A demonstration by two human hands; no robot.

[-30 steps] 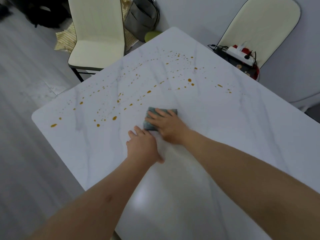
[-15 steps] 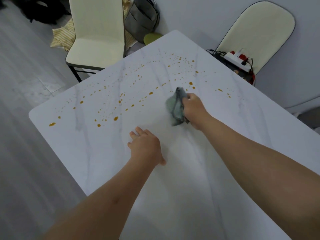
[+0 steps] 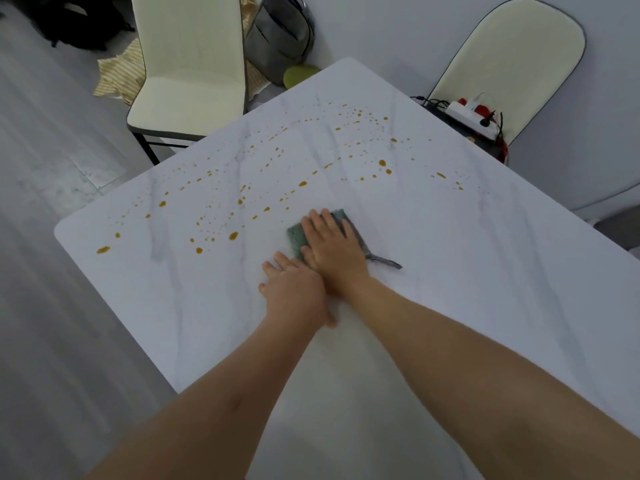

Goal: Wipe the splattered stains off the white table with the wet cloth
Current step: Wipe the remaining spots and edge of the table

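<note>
The right hand [image 3: 332, 251] pressed flat, fingers straight, on the wet cloth [image 3: 298, 237]. The left hand [image 3: 294, 292] rested open on the table [image 3: 485, 271]. Nearly all the stains [image 3: 242, 199] towards the far edge remained.

A folded grey-green cloth [image 3: 298, 237] is laid flat on the white marbled desk [image 3: 467, 271]. Orange-brown stains [image 3: 233, 235] are scattered across the desk's far half, just beyond the cloth.

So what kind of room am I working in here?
Most likely a home dining area: a white marble-look table with cream chairs drawn up to it, and a grey backpack on the floor by the wall.
</note>
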